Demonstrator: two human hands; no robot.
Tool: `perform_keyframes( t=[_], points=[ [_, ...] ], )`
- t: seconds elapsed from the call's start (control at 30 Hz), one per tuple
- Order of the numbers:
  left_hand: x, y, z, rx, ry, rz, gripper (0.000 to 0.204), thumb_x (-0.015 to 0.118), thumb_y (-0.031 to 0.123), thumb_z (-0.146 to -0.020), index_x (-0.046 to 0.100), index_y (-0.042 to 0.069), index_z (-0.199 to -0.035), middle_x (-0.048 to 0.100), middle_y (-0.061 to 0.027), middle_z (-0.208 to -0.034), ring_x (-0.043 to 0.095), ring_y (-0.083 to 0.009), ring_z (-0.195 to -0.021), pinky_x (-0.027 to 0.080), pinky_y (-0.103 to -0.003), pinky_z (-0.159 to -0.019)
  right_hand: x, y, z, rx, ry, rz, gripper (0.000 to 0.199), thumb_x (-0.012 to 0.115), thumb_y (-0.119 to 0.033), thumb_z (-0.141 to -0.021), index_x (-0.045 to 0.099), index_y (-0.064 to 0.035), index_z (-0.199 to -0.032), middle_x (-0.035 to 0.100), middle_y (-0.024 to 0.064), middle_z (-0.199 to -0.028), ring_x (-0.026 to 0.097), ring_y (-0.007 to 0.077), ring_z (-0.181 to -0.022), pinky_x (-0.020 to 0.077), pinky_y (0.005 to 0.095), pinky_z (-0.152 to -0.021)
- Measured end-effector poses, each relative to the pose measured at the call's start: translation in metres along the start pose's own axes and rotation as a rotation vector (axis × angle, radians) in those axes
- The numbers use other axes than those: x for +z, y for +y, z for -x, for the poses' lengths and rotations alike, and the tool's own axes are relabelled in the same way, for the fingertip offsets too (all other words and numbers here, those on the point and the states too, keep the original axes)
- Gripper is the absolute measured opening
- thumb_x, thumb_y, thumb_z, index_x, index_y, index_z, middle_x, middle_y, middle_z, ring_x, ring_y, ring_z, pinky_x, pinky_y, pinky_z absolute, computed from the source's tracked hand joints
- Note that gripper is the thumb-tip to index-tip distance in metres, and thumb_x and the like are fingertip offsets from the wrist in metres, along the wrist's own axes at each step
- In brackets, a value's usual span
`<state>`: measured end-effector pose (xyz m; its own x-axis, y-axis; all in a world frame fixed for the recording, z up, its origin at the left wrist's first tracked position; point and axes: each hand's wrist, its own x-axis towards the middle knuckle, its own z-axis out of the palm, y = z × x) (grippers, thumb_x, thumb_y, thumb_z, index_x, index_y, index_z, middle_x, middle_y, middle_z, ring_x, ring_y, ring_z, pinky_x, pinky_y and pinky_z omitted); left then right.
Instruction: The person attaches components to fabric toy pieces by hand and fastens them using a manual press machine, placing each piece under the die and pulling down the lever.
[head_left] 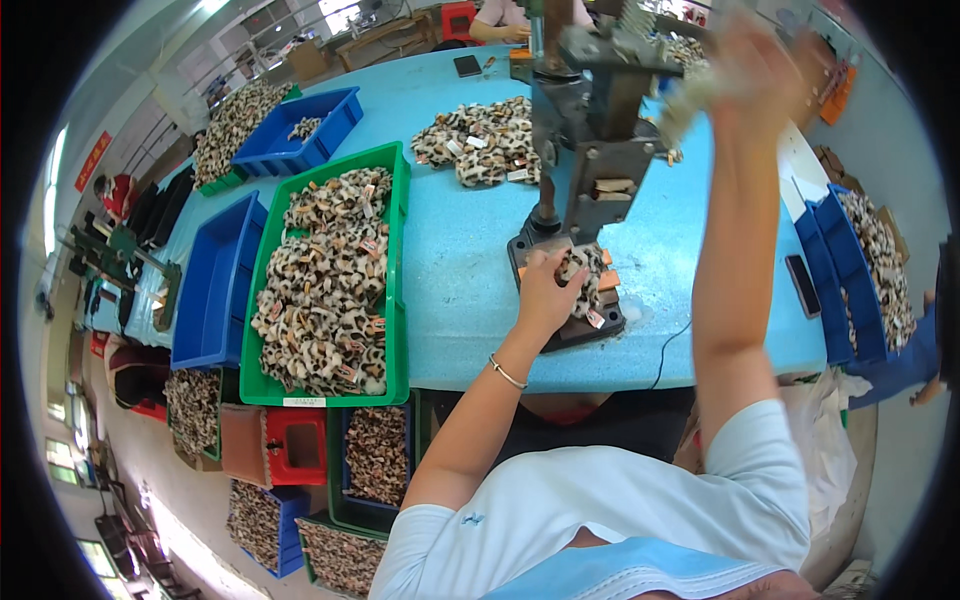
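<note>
At the base of the hand press (600,150), my left hand (545,295) is closed around a small spotted plush piece (578,275), white with black and brown patches. A white and red tag (596,319) hangs from the plush, and copper-coloured blocks (608,281) on the base sit beside it. The press's upper part stands just above the plush. High on the right, my raised right hand (755,65) is at the end of the press lever (690,105), which has a pale wrapping. Motion blurs that hand, and its fingers seem wrapped round the lever.
Left of the press, a green tray (398,330) holds many spotted plush pieces. A loose plush pile (480,140) lies behind. Blue bins (215,285) stand far left, another blue bin (835,290) right, near a phone (802,285). A co-worker (510,18) sits across the blue table (450,270).
</note>
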<state>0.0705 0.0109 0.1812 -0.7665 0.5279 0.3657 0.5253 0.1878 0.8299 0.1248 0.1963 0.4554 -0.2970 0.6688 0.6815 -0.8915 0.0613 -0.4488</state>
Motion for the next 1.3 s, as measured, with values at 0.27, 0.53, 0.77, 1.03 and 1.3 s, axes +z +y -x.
perform_keyframes(
  t=[0.27,0.53,0.77,1.03,1.3],
  points=[
    [0.002,-0.002,-0.007,0.005,-0.075,0.045,0.045,0.075,0.027,-0.075,0.064,-0.003,-0.107,0.050,-0.0136,-0.085,0.054,-0.0266,-0.077,0.045,-0.035,-0.069,-0.039,-0.003,-0.003,0.113,-0.254,-0.060,0.048,0.047,-0.032,-0.095,0.049,0.0066,-0.123,0.059,0.0152,-0.109,0.059,0.0219,-0.095,0.0491,0.0338,-0.082],
    [-0.007,-0.012,0.006,0.078,0.040,0.056,0.050,0.076,0.024,-0.075,0.060,0.005,-0.119,0.056,-0.0106,-0.090,0.054,-0.0205,-0.074,0.046,-0.032,-0.066,-0.090,0.103,0.007,0.083,-0.120,0.549,0.047,0.049,-0.036,-0.095,0.050,-0.0037,-0.128,0.059,0.0133,-0.113,0.057,0.0180,-0.101,0.0433,0.0325,-0.093],
    [-0.021,0.032,0.021,-0.203,-0.032,0.202,0.059,0.072,0.015,-0.076,0.047,0.009,-0.128,0.058,-0.0091,-0.080,0.056,-0.0208,-0.070,0.047,-0.032,-0.064,-0.120,0.094,0.215,1.007,-0.421,0.831,0.027,0.053,-0.030,-0.094,0.056,-0.0038,-0.099,0.055,0.0004,-0.070,0.045,0.0077,-0.055,0.0384,0.0259,-0.049],
    [-0.082,0.052,0.033,-0.092,-0.088,0.312,0.016,0.062,0.001,-0.081,0.057,0.004,-0.096,0.058,-0.0029,-0.087,0.057,-0.0108,-0.081,0.046,-0.025,-0.074,-0.087,0.044,0.240,0.901,-0.404,0.433,0.028,0.055,-0.004,-0.088,0.050,-0.0031,-0.116,0.056,0.0070,-0.107,0.053,0.0084,-0.074,0.0434,0.0215,-0.058],
    [-0.301,-0.095,-0.054,-0.339,0.011,-0.792,0.031,0.061,0.021,-0.088,0.062,-0.001,-0.110,0.066,-0.0174,-0.104,0.064,-0.0326,-0.091,0.049,-0.041,-0.080,-0.164,0.076,0.157,0.587,-0.515,1.026,0.017,0.062,-0.017,-0.088,0.063,0.0001,-0.088,0.063,0.0082,-0.068,0.058,0.0153,-0.057,0.0446,0.0287,-0.054]
  ],
)
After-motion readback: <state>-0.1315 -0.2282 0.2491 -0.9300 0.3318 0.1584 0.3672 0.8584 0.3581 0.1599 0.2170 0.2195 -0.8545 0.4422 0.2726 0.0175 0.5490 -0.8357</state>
